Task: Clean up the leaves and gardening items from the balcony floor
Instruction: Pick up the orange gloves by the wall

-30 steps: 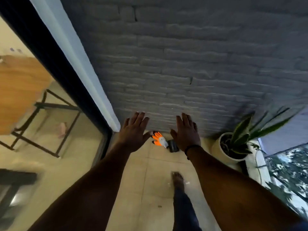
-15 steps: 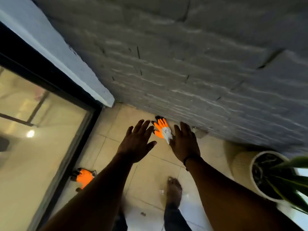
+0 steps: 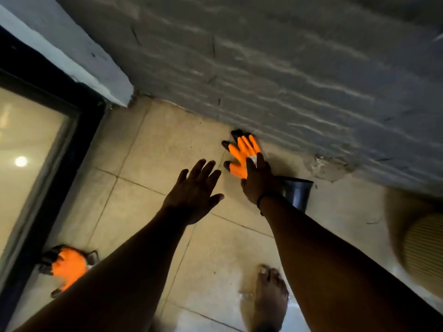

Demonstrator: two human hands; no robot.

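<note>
An orange garden glove (image 3: 242, 152) with black claw tips lies on the tiled floor at the foot of the grey brick wall. My right hand (image 3: 260, 180) reaches out over it with straight fingers, covering its cuff end; I cannot tell whether it touches. My left hand (image 3: 194, 190) hovers just left of the glove, fingers spread, holding nothing. A small black pot (image 3: 296, 194) lies beside my right wrist. A second orange glove (image 3: 68, 265) lies near the door frame at the lower left, partly hidden by my left forearm.
A black-framed glass door (image 3: 36, 149) runs along the left. A cream ribbed planter (image 3: 422, 245) stands at the right edge. My bare foot (image 3: 271, 295) is on the tiles at the bottom. The grey brick wall (image 3: 287, 68) closes off the far side.
The view has dropped closer to the floor. Both hands have moved forward toward the orange glove by the wall, and the black pot has come into sight beside my right wrist.
</note>
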